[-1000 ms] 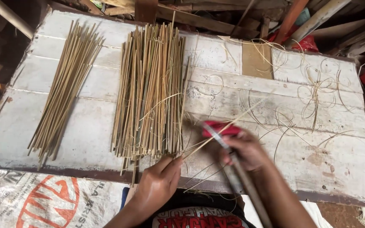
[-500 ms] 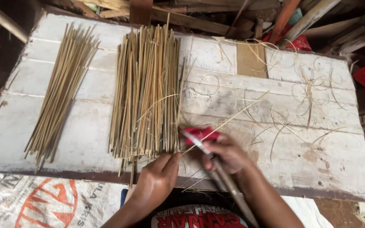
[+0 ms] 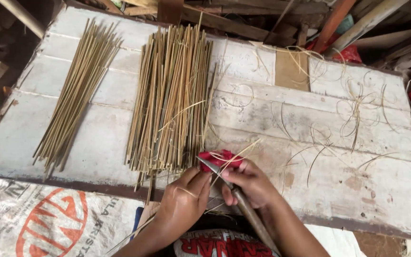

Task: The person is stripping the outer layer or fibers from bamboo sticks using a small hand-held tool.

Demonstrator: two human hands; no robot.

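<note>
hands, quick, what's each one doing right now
Left hand: closed, pinching a thin bamboo strip.
Right hand: closed on a knife, with red cloth at the fingertips.

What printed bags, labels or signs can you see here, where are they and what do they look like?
Woven sack: lower left, lying under the whitewashed board's near edge; off-white with a red-orange round emblem and dark lettering.
Printed shirt: bottom centre, between the person's forearms; dark with red-and-white lettering.
</note>
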